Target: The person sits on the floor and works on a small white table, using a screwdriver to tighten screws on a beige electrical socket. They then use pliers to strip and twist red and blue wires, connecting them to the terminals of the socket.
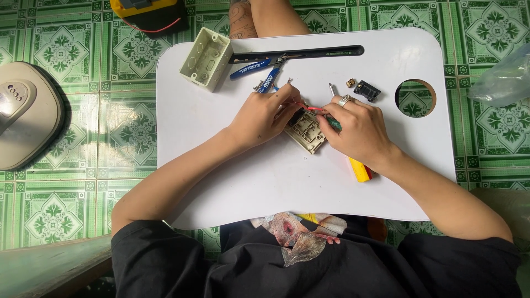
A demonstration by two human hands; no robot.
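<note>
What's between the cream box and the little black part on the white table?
Blue-handled pliers and a small screw lie there, seen in the head view.

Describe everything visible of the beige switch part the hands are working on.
The beige switch module looks like moulded plastic, roughly rectangular, with ribbed rocker sections facing up. It lies tilted on the white lap table. The left hand steadies its upper left edge; the right hand covers its right side. A red wire reaches it.

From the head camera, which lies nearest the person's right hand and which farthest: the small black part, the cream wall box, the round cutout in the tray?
From the right hand:
1. Small black part, just beyond the knuckles.
2. Round cutout, farther toward the tray's right edge.
3. Cream wall box, far corner on the left-hand side.
</note>
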